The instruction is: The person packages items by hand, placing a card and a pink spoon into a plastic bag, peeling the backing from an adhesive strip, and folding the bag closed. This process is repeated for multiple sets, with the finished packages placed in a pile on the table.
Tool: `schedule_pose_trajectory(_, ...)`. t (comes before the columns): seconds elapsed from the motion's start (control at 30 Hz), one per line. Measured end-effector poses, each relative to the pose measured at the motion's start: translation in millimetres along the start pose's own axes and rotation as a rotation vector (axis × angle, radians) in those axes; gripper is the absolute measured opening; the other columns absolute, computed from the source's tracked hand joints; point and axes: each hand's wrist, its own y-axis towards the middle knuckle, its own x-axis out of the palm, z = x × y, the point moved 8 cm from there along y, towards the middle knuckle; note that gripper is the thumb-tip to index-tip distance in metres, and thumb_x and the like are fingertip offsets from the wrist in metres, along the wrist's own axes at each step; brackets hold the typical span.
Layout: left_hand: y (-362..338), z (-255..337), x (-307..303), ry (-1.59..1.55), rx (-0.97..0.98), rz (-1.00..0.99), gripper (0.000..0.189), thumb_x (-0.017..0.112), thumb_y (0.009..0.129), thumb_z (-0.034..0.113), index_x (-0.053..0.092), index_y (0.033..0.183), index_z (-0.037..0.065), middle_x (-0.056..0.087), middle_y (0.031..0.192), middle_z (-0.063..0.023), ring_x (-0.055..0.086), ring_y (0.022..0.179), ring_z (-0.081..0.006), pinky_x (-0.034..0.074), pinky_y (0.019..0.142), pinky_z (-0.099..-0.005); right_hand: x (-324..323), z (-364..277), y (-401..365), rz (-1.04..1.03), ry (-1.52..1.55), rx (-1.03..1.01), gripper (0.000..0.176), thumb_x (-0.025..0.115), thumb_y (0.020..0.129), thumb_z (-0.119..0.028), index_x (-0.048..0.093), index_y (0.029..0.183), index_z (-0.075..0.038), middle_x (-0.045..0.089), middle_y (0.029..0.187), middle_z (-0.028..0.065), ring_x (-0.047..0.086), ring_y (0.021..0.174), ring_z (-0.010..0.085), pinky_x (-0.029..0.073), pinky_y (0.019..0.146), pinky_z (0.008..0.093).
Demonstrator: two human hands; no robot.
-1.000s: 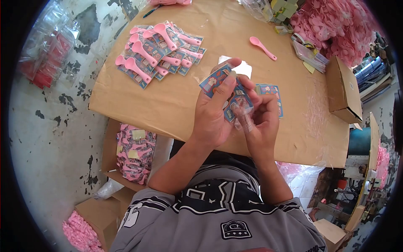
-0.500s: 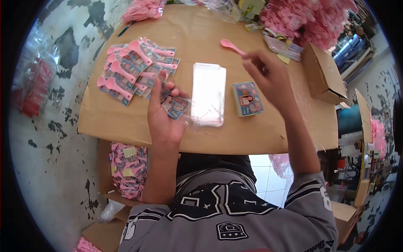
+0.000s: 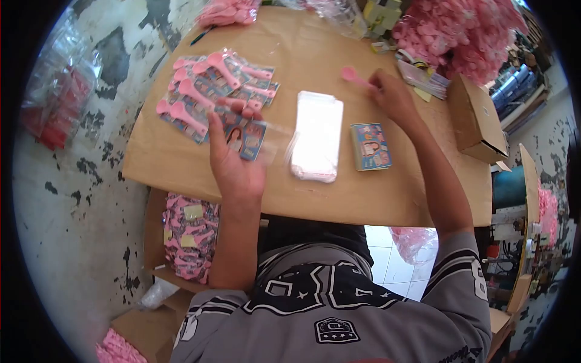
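Observation:
My left hand [image 3: 237,158], palm up, holds a blue printed card in a clear bag [image 3: 245,138] between thumb and fingers. Beyond it, pink spoons on cards in clear bags [image 3: 192,97] lie in a loose pile. My right hand [image 3: 387,92] has its fingers closed on the handle end of a single pink spoon [image 3: 350,74]. Between my hands lies a stack of clear bags [image 3: 317,136], bright with glare. A stack of blue printed cards [image 3: 371,147] sits to its right, nearer me than my right hand.
At the back right are a heap of pink spoons [image 3: 454,36] and an open cardboard box [image 3: 478,118]. A pink bundle [image 3: 229,11] and a dark pen [image 3: 202,36] lie at the back left. Below the table's left edge, a box holds packed pink items [image 3: 191,242].
My right hand has closed on the spoon's handle. The card in my left hand now faces up more fully, with its bag extending right. The whole view has shifted slightly.

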Motion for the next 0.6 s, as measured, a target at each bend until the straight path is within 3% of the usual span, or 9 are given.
schedule_pose_trajectory(0.07, 8.2, 3.3, -4.9, -0.028, 0.058, -0.009, 0.033, 0.063, 0.108, 0.029, 0.056, 0.127, 0.003, 0.063, 0.108, -0.0088, 0.062, 0.099, -0.0208, 0.053, 0.104, -0.0384, -31.5, -38.2, -20.9, 0.03, 0.225, 0.032, 0.018, 0.072, 0.097, -0.016, 0.068, 0.107, -0.001, 0.071, 0.083, 0.0084, 0.067, 0.071, 0.0214, 0.051, 0.064, 0.0353)
schedule_pose_trajectory(0.13, 9.2, 8.9, -4.6, 0.031, 0.121, 0.065, 0.035, 0.063, 0.107, 0.031, 0.056, 0.128, 0.004, 0.063, 0.108, -0.0086, 0.062, 0.099, -0.0207, 0.053, 0.106, -0.0396, -42.2, -64.4, -51.6, -0.125, 0.571, 0.259, 0.019, 0.074, 0.098, -0.016, 0.069, 0.109, -0.001, 0.069, 0.084, 0.0016, 0.061, 0.071, 0.0073, 0.048, 0.062, 0.0249)
schedule_pose_trajectory(0.2, 12.3, 8.8, -2.2, 0.058, 0.153, 0.104, 0.038, 0.064, 0.107, 0.032, 0.055, 0.131, 0.004, 0.063, 0.108, -0.0083, 0.062, 0.099, -0.0204, 0.053, 0.107, -0.0421, -42.2, -99.1, -87.5, -0.302, 0.782, 0.298, 0.018, 0.074, 0.099, -0.014, 0.07, 0.112, -0.002, 0.068, 0.086, -0.003, 0.059, 0.072, 0.0028, 0.046, 0.061, 0.0213)
schedule_pose_trajectory(0.37, 5.8, -14.7, 8.1, 0.168, 0.092, 0.068, 0.04, 0.06, 0.109, 0.035, 0.055, 0.135, 0.005, 0.064, 0.11, -0.0076, 0.062, 0.099, -0.0194, 0.052, 0.106, -0.0403, -23.4, -145.0, -134.3, -0.377, 1.014, 0.402, 0.018, 0.072, 0.1, -0.011, 0.07, 0.116, 0.0, 0.072, 0.094, 0.0011, 0.065, 0.08, 0.0059, 0.052, 0.069, 0.0222)
schedule_pose_trajectory(0.5, -8.3, -36.0, 21.5, 0.19, -0.035, -0.019, 0.043, 0.056, 0.11, 0.038, 0.053, 0.138, 0.006, 0.064, 0.111, -0.0068, 0.063, 0.099, -0.0184, 0.051, 0.105, -0.0401, -6.3, -163.0, -132.5, -0.288, 1.223, 0.36, 0.023, 0.072, 0.101, -0.009, 0.067, 0.12, 0.003, 0.074, 0.104, 0.0072, 0.069, 0.088, 0.0102, 0.056, 0.075, 0.0235)
schedule_pose_trajectory(0.53, -7.6, -40.4, 18.2, 0.197, -0.054, -0.003, 0.05, 0.06, 0.108, 0.044, 0.049, 0.141, 0.008, 0.066, 0.108, -0.0096, 0.066, 0.098, -0.0199, 0.056, 0.097, -0.0427, -2.7, -166.5, -132.4, -0.258, 1.322, 0.363, 0.025, 0.071, 0.101, -0.008, 0.066, 0.121, 0.004, 0.074, 0.106, 0.0086, 0.07, 0.09, 0.0111, 0.056, 0.076, 0.0238)
schedule_pose_trajectory(0.6, -13.6, -45.9, 20.4, 0.157, -0.116, 0.011, 0.05, 0.06, 0.108, 0.044, 0.049, 0.141, 0.008, 0.066, 0.109, -0.0097, 0.066, 0.099, -0.0201, 0.056, 0.097, -0.0432, 3.0, -171.5, -132.0, -0.218, 1.432, 0.379, 0.026, 0.072, 0.1, -0.008, 0.063, 0.122, 0.004, 0.074, 0.107, 0.0096, 0.07, 0.091, 0.0117, 0.056, 0.076, 0.0241)
